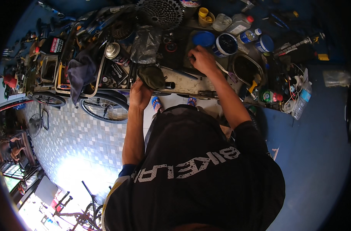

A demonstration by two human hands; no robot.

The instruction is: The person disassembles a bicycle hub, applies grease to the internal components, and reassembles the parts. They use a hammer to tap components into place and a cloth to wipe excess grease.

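My left hand [140, 94] is closed on a dark olive rag [152, 78] at the bench's near edge. A short black tube [169, 85] juts out to the right of the rag; whether the rag wraps it is hidden. Farther right, my right hand [203, 61] is over the bench with its fingers curled together, and anything in them is too small to make out. Just beyond it lies a blue lid [203, 39]. An open white tub [225, 45] with dark contents stands to the right of that lid.
A spray can [113, 51], a clear plastic bag [145, 44] and a dark cloth over a tray [82, 71] crowd the left. Bottles [250, 35], an oval container [247, 69] and tangled cables [296, 88] sit right. A bicycle wheel [104, 106] stands below the bench.
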